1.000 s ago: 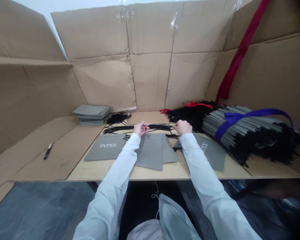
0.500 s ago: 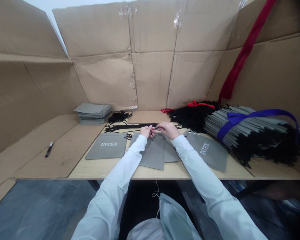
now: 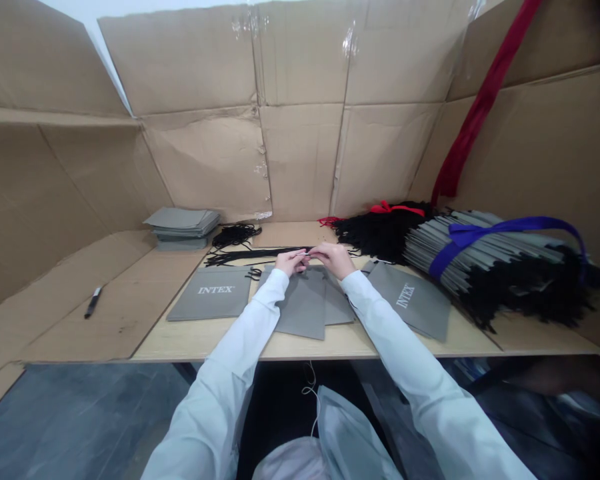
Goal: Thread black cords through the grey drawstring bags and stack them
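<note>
My left hand (image 3: pixel 290 261) and my right hand (image 3: pixel 333 257) meet over the middle of the table, fingers pinched together on the tip of a thin black cord (image 3: pixel 260 254) that runs off to the left. Beneath my hands lie flat grey bags (image 3: pixel 305 303). One grey bag with the print INTEX (image 3: pixel 211 301) lies to the left, another INTEX bag (image 3: pixel 411 305) to the right.
A stack of grey bags (image 3: pixel 183 227) and a coil of black cords (image 3: pixel 235 235) sit at the back left. A big bundle of grey bags tied with a purple ribbon (image 3: pixel 500 257) fills the right. A marker (image 3: pixel 93 301) lies far left. Cardboard walls (image 3: pixel 300 133) surround the table (image 3: pixel 205 340).
My hands were apart, stretching black cords between them. My right hand has moved left to meet my left hand, and both now pinch one end.
</note>
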Tool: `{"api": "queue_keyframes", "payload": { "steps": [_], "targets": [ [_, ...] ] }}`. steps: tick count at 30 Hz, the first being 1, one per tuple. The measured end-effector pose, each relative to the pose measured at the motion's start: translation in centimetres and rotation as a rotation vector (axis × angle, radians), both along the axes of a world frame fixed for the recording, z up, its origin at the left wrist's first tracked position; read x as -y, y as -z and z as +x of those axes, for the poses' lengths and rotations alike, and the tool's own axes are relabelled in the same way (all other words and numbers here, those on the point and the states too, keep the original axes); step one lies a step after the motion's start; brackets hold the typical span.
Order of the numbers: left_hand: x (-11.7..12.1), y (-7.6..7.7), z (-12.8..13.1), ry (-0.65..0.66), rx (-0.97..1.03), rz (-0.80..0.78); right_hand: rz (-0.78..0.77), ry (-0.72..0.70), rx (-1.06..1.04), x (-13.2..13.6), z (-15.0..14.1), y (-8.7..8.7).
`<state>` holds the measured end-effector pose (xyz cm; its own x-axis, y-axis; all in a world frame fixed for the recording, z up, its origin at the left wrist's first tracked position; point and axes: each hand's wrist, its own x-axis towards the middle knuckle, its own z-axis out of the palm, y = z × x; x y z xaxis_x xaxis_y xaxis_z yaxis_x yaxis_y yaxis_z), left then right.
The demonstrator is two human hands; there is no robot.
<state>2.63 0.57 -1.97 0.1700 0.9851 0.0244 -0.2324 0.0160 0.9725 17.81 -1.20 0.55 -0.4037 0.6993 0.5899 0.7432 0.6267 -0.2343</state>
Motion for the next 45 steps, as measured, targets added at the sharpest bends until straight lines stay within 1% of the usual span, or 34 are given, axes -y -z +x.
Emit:
{"api": "queue_keyframes", "payload": {
  "steps": [3, 5, 8, 10, 13, 17, 21, 23, 25, 27, 29, 32, 35, 38, 42, 45],
  "targets": [
    [-0.2, 0.3, 0.0, 0.057, 0.051, -0.002, 0.026, -0.004, -0.009, -0.2, 0.2, 0.1],
    [-0.5, 0.6, 0.1, 0.074, 0.051, 0.020, 0.039, -0.002, -0.010, -0.4, 0.3, 0.2],
    [-0.9, 1.0, 0.1, 0.071, 0.020, 0.043, 0.040, 0.003, -0.010, -0.5, 0.4, 0.3],
    [-1.1, 1.1, 0.1, 0.069, 0.000, 0.032, 0.037, -0.002, -0.011, -0.4, 0.4, 0.2],
    [-1.0, 0.9, 0.1, 0.060, -0.019, 0.014, 0.033, -0.027, -0.020, -0.3, 0.2, 0.0],
    [-0.9, 0.7, 0.2, 0.031, -0.054, 0.047, -0.008, -0.058, -0.042, -0.1, 0.0, -0.2],
    [-0.9, 0.8, 0.1, 0.036, -0.081, 0.080, -0.033, -0.089, -0.056, -0.3, 0.1, -0.1],
    [-0.8, 0.7, 0.0, 0.013, -0.061, 0.109, -0.030, -0.093, -0.040, -0.6, 0.3, 0.1],
    [-0.6, 0.5, -0.2, -0.045, -0.043, 0.152, -0.022, -0.076, -0.026, -0.7, 0.5, 0.2],
    [-0.3, 0.2, -0.4, -0.114, -0.066, 0.196, -0.022, -0.048, -0.023, -0.9, 0.7, 0.3],
    [-0.1, -0.1, -0.5, -0.155, -0.114, 0.231, -0.027, -0.021, -0.027, -0.9, 0.8, 0.4],
    [-0.2, -0.2, -0.4, -0.129, -0.109, 0.264, -0.030, 0.003, -0.030, -1.0, 0.8, 0.4],
    [-0.4, 0.0, -0.2, -0.072, -0.076, 0.249, -0.030, 0.004, -0.032, -1.0, 0.8, 0.5],
    [-0.6, 0.2, -0.3, -0.041, -0.102, 0.242, -0.027, -0.011, -0.045, -0.9, 0.7, 0.4],
    [-0.5, 0.1, -0.5, -0.054, -0.136, 0.273, -0.032, -0.009, -0.122, -0.6, 0.5, 0.1],
    [-0.4, 0.0, -0.7, -0.082, -0.221, 0.324, -0.053, -0.006, -0.189, -0.4, 0.4, 0.0]
  ]
}}
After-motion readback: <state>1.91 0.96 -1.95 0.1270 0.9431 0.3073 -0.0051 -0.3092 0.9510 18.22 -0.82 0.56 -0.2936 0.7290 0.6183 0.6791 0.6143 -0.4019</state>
